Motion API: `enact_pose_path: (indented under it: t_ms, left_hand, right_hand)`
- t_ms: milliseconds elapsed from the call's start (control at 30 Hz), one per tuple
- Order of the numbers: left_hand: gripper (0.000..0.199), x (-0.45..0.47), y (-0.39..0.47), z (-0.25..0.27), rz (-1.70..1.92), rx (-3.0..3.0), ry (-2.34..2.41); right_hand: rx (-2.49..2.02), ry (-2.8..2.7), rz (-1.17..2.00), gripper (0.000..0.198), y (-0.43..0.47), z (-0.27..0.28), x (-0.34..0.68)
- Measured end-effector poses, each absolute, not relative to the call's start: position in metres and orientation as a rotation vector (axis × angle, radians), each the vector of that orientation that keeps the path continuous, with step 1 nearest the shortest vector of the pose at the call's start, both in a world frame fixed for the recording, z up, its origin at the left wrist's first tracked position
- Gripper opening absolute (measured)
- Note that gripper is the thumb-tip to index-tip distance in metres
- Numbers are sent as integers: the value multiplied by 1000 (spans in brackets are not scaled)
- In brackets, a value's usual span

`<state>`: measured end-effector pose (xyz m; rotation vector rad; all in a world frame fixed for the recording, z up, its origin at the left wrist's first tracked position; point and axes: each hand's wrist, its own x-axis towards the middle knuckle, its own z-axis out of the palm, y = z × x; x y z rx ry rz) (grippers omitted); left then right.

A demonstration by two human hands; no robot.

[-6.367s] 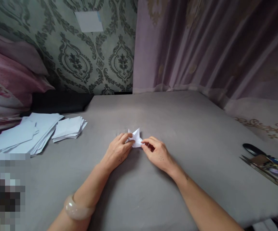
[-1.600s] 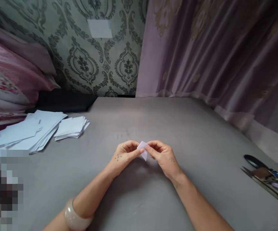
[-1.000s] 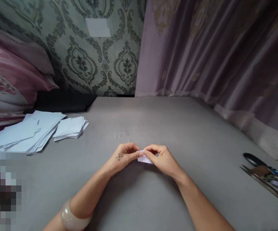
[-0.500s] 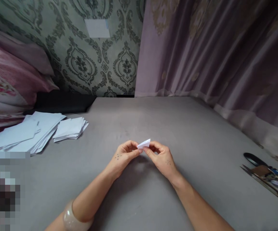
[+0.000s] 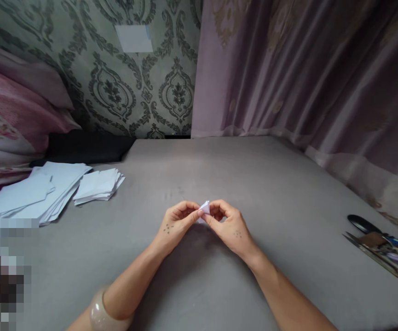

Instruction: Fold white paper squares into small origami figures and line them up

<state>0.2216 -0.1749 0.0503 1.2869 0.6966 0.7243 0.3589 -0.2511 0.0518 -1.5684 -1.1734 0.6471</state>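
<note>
A small folded piece of white paper point(image 5: 205, 208) is pinched between my two hands, a little above the grey table point(image 5: 199, 170). My left hand point(image 5: 178, 225) grips it from the left, thumb and fingertips pressed together. From the other side my right hand point(image 5: 228, 225) holds it too, thumb against the near face. The paper's upper part shows as a narrow point; its lower part is mostly hidden behind my thumbs.
Left of my hands lie a small stack of white paper pieces point(image 5: 97, 185) and larger white sheets point(image 5: 57, 184), with a black flat item point(image 5: 88, 146) behind. At the right are scissors point(image 5: 374, 257) and a black-handled tool point(image 5: 362, 224). Curtains point(image 5: 254, 69) hang along the right.
The folded paper has turned from a slanted, sideways lie to a more upright point between my fingers. Both hands stay in nearly the same place.
</note>
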Motion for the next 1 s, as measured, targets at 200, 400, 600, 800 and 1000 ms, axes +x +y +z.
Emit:
enact_pose_path:
  t_ms: [200, 400, 600, 800, 1000]
  left_hand:
    - [18, 222, -177, 49, 747, 1277, 614]
    - [16, 222, -175, 49, 766, 1297, 630]
    - [16, 220, -170, 40, 779, 1220, 697]
    - [13, 221, -171, 38, 762, 1117, 645]
    - [12, 222, -173, 40, 761, 1157, 645]
  right_hand:
    - [-1609, -1297, 606, 10, -255, 56, 359]
    - [-1605, -1333, 523, 11, -256, 57, 359]
    - [-1581, -1280, 385, 3, -256, 57, 356]
    - [-1485, -1334, 357, 6, -256, 61, 356]
    - [-1525, -1266, 445, 5, -257, 64, 355]
